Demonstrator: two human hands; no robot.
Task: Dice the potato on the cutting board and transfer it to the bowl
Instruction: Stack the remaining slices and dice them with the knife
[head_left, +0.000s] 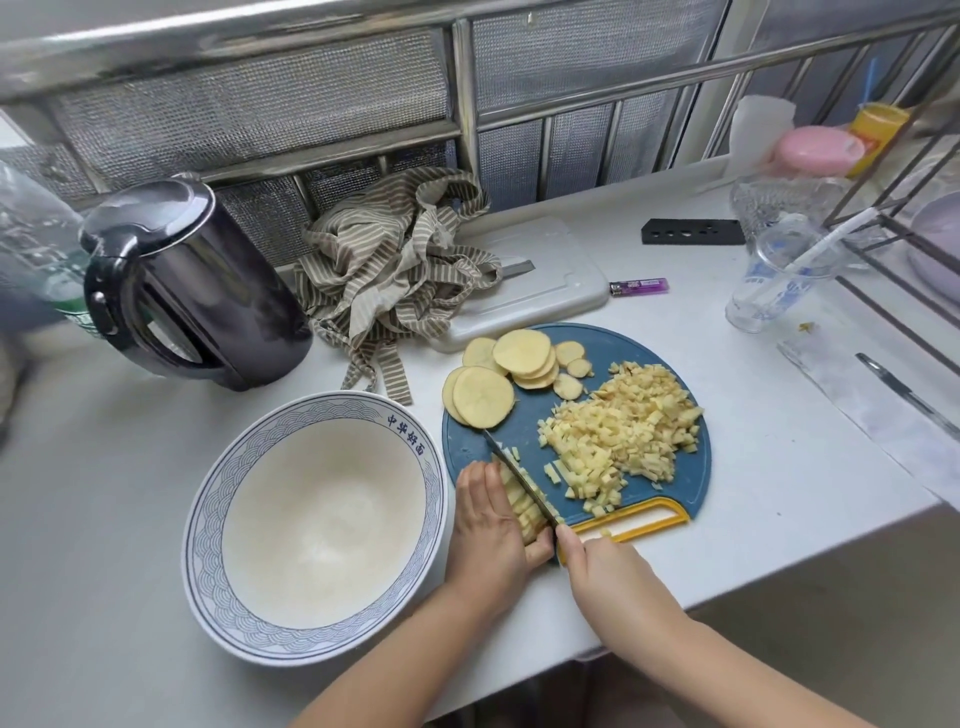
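A round blue cutting board (597, 343) with a yellow handle lies right of a large white bowl (311, 525) with a blue patterned rim; the bowl holds nothing. A pile of diced potato (623, 436) covers the board's right half. Round potato slices (501, 376) lie at its far left. At the near left edge my left hand (491, 530) holds down a row of potato strips (522, 506). My right hand (613, 577) grips the handle of a knife (519, 475), whose blade rests across the strips.
A black electric kettle (182, 283) stands at the back left. A striped cloth (395, 270) lies on a white board (545, 280) behind the blue one. A purple lighter (639, 286), a plastic cup (779, 275), a wire rack (893, 218) and a pen (906, 395) sit at the right.
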